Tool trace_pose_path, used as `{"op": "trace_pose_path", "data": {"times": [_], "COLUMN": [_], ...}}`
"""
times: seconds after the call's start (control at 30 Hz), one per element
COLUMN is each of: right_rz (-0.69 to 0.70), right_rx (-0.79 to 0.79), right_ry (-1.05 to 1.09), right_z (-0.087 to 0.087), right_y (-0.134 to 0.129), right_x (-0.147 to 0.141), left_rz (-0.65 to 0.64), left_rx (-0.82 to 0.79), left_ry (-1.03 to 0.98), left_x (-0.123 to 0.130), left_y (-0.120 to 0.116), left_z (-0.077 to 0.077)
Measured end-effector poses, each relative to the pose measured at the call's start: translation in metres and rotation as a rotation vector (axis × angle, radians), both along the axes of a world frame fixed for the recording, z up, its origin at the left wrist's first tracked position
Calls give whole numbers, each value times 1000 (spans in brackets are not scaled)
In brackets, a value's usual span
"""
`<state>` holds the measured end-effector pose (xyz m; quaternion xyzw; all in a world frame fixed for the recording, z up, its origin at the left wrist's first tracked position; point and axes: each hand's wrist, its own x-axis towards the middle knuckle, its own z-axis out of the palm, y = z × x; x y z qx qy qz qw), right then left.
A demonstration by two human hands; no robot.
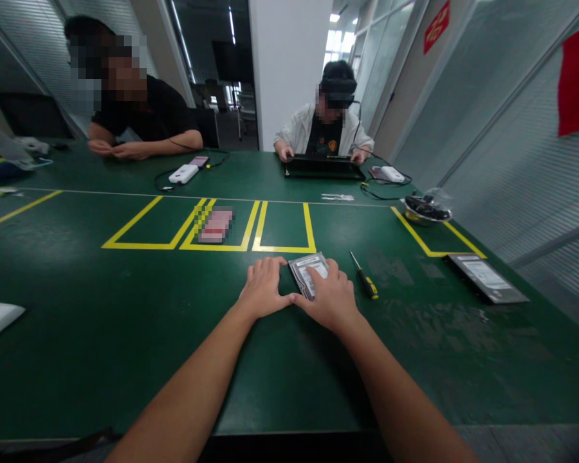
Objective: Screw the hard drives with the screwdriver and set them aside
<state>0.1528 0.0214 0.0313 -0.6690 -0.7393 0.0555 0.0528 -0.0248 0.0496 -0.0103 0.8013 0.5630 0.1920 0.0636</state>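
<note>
A silver hard drive (313, 262) with a white label lies on the green table in front of me, partly covered by my right hand. My right hand (332, 297) is closed on it, with one finger across the label and the others toward its far right side. Beside the drive's left edge is my left hand (264, 286), its thumb and fingers apart and curved. Its fingertips reach close to the drive's far left corner; whether they touch I cannot tell. A black and yellow screwdriver (365, 281) rests to the right, its shaft pointing away from me.
Yellow tape (284, 249) marks boxes on the table (125, 347); a pink object (216, 226) lies in one. At right are a larger labelled drive-like unit (487, 278) and a bowl (427, 215) of dark items. Across sit two people, one holding a black panel (324, 168).
</note>
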Motion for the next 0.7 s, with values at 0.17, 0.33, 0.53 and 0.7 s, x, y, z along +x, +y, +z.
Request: {"op": "trace_pose_path", "data": {"times": [0.17,0.33,0.53,0.7], "right_rz": [-54,-113,-108,-96], "right_rx": [-17,-28,-100,-111], "right_ry": [-48,-115,-141,-140], "right_z": [1,1,4,5], "right_y": [-2,0,2,3], "right_x": [-2,-2,0,1], "left_rz": [-12,-1,-4,-3], "left_rx": [-17,-14,-6,4], "left_ry": [-19,-46,-60,-62], "left_x": [0,0,0,0], "left_y": [1,0,0,-1], "left_z": [0,0,0,0]}}
